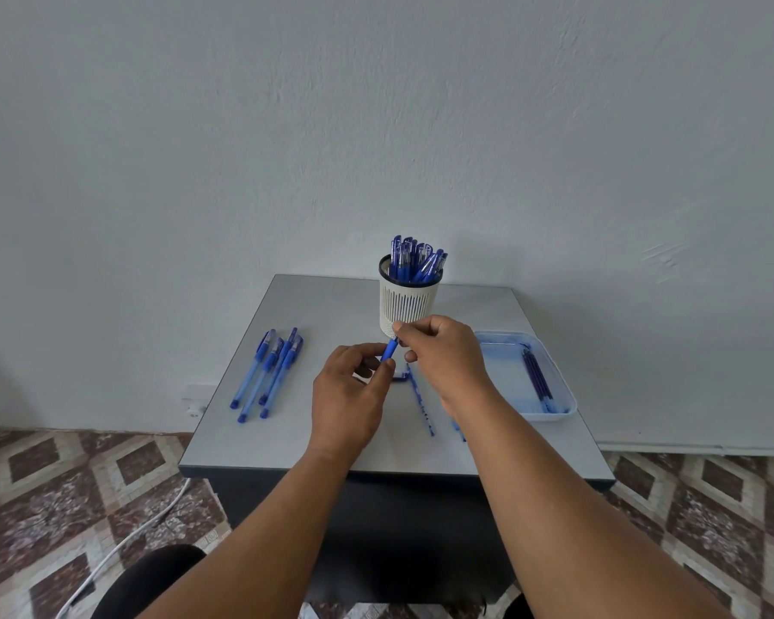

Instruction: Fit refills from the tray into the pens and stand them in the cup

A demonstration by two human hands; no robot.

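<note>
— Nearest the camera?
— Two bare forearms reaching forward over the near edge of a small grey square-topped table (331,306), above a patterned brown-and-cream tiled floor (41,484).
— Left hand?
— Left hand (354,390) curled, fingertips pinching the lower end of a short blue pen part (389,349), held just above the table's middle.
— Right hand?
— Right hand (443,355) curled too, thumb and forefinger pinching the upper end of that same piece. Cannot tell whether a refill sits inside.
— On the table beneath?
— Clear blue pen barrel (421,402) lying flat, a blue cap piece (401,376) just beside it, partly hidden by the hands.
— Further left?
— Group of capped translucent blue pens (267,375) lying side by side, well apart from the hands.
— Right side?
— Shallow pale-blue plastic tray (492,341) with a few thin dark blue refills (538,379) lying along its right part.
— Far side?
— Cream slotted plastic cup (408,301), upright, crowded with blue capped pens (416,261), just behind the hands, before a plain white wall (376,105).
</note>
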